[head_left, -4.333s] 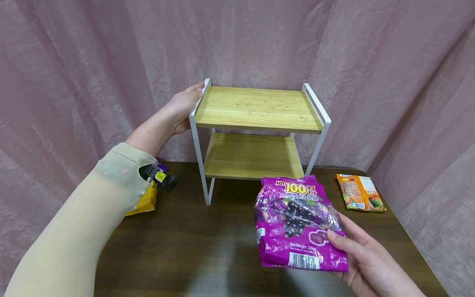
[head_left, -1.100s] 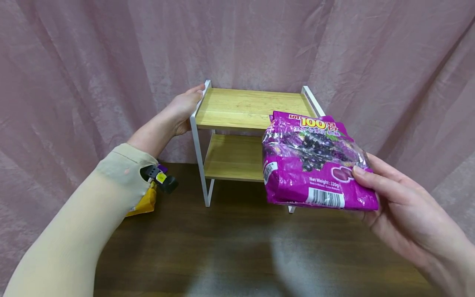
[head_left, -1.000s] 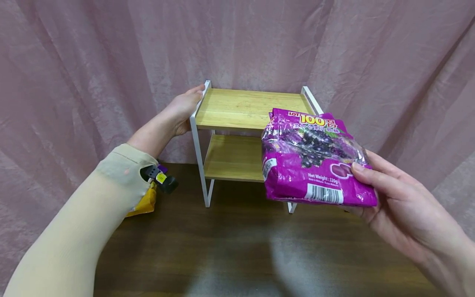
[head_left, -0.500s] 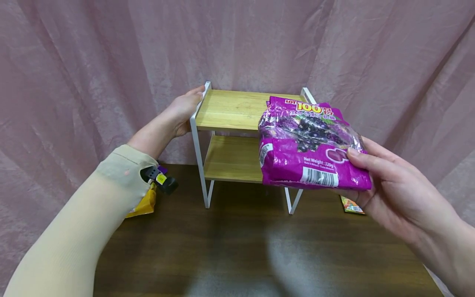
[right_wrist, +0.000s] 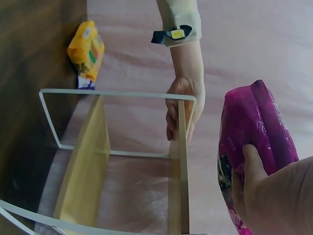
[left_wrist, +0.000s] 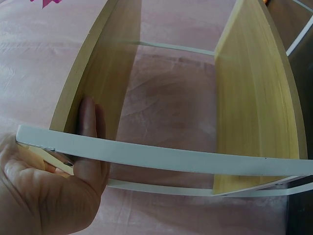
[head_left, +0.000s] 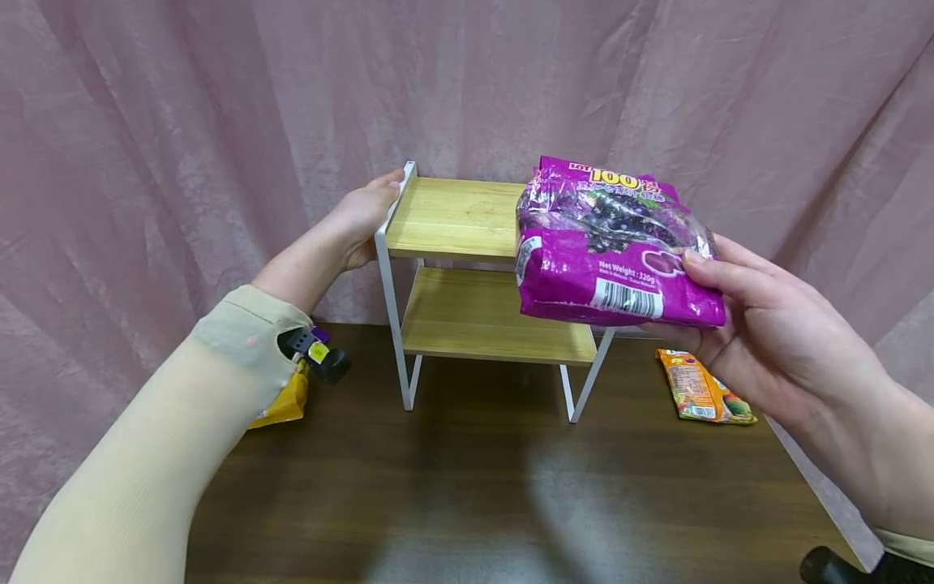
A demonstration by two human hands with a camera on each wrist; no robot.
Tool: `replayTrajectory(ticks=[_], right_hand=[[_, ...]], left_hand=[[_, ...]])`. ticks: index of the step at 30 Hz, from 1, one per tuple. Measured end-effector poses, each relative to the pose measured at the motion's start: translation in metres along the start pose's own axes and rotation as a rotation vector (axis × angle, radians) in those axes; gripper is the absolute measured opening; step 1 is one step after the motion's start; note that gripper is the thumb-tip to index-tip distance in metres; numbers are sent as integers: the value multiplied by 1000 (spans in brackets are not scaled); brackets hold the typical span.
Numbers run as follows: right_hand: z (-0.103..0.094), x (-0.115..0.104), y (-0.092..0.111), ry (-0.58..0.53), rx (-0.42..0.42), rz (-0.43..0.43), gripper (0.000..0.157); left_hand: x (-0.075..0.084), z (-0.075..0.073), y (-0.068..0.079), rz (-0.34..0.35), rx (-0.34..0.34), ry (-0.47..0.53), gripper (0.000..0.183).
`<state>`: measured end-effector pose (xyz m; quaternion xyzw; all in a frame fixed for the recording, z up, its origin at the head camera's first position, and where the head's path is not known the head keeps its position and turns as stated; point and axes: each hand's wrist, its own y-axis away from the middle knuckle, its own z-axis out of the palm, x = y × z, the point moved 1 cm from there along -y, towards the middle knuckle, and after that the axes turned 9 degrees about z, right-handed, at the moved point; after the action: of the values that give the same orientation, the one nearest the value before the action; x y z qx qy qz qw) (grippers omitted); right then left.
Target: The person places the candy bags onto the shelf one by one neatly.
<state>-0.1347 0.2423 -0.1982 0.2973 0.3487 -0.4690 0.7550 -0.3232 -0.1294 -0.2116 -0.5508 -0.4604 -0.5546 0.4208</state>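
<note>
A purple candy bag [head_left: 620,243] with a blackcurrant picture is held up in front of the right part of the small two-tier shelf [head_left: 496,316]. My right hand [head_left: 788,332] grips the bag's right side, thumb on the printed face and fingers behind it. In the right wrist view the bag [right_wrist: 249,127] is above the top board and apart from it. My left hand [head_left: 361,219] holds the shelf's white left frame at the top. Seen from the left wrist, fingers of this hand [left_wrist: 54,196] pass through the frame and under the top board.
An orange snack packet [head_left: 704,389] lies on the dark wooden table [head_left: 467,487] right of the shelf. A yellow packet [head_left: 287,399] sits at the left, partly behind the left sleeve, with something purple beside it. Pink curtain [head_left: 511,81] hangs close behind.
My right hand has lifted the candy bag from low before the shelf to top-board height. The orange packet, hidden a second ago, shows again. My left hand keeps its hold on the frame.
</note>
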Motion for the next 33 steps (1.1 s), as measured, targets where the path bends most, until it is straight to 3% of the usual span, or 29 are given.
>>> replayTrajectory(ticks=[3,13,33], right_hand=[[2,-3,-4,-8,-11,-7,46],[6,-15,-18,13,105,-3,47],[15,-34,-54,7,173,22,63]], left_hand=[[0,1,-1,3,4,7,51],[0,1,-2,5,8,5,51],[0,-1,-1,1,9,10,51]])
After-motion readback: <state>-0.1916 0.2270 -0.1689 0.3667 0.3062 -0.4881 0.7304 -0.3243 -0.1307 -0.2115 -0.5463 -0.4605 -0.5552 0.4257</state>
